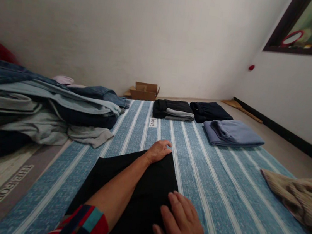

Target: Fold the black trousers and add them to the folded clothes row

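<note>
**Left fingers** [165, 147]: together, lying flat on the top corner of the black cloth, not clamped.
**Right fingers** [174, 207]: spread apart, tips on the cloth's right edge, no pinch that I can see.
**Left hand** [157, 152]: on the cloth, forearm across it; red-and-teal striped sleeve [84, 225] at the bottom of my view.
**Right hand** [182, 230]: at the cloth's lower right, partly over the mat.
**Black cloth** [150, 204]: flat on the middle of the blue-striped mat [235, 211]; can't tell which garment.
**Nearest folds**: dark folded stack [174, 110], navy folded stack [210, 111] and light-blue folded stack [232, 133], all well ahead of my hands.
**Right side**: beige knit [293, 196] on the mat's edge.
**Left side**: heap of clothes [42, 108] beside the mat.
**Back**: open cardboard box [144, 91] by the wall.
</note>
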The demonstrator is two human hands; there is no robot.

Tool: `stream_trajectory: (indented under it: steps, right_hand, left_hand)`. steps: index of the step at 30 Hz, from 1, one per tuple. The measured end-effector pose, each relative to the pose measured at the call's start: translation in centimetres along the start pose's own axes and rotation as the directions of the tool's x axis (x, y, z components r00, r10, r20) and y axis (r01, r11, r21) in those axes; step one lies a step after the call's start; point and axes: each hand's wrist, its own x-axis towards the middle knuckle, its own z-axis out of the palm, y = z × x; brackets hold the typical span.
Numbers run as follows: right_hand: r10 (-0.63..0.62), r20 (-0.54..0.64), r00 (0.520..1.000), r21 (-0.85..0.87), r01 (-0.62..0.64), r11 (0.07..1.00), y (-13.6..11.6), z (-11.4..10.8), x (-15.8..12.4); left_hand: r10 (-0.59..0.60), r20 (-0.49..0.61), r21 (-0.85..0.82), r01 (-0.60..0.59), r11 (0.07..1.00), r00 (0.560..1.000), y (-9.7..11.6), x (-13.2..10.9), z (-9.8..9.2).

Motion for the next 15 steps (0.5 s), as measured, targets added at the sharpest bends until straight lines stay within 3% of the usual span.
stream_trajectory:
  steps: [4,8,15]
  right_hand:
    - [-0.008,0.162,0.987,0.062,-0.002,0.998,-1.3,2.6,3.2]
    - [-0.004,0.358,0.934,0.036,-0.009,0.999,-1.2,4.8,3.3]
    - [-0.027,0.457,0.889,0.053,0.003,0.999,-1.1,4.7,2.9]
  left_hand:
    - [-0.009,-0.035,-0.015,0.008,1.0,0.999,-0.2,-0.1,0.1]
    - [-0.017,-0.051,-0.024,0.016,1.0,0.999,-0.4,0.0,0.2]
    - [-0.015,-0.11,0.025,0.018,1.0,0.994,-0.1,0.6,0.7]
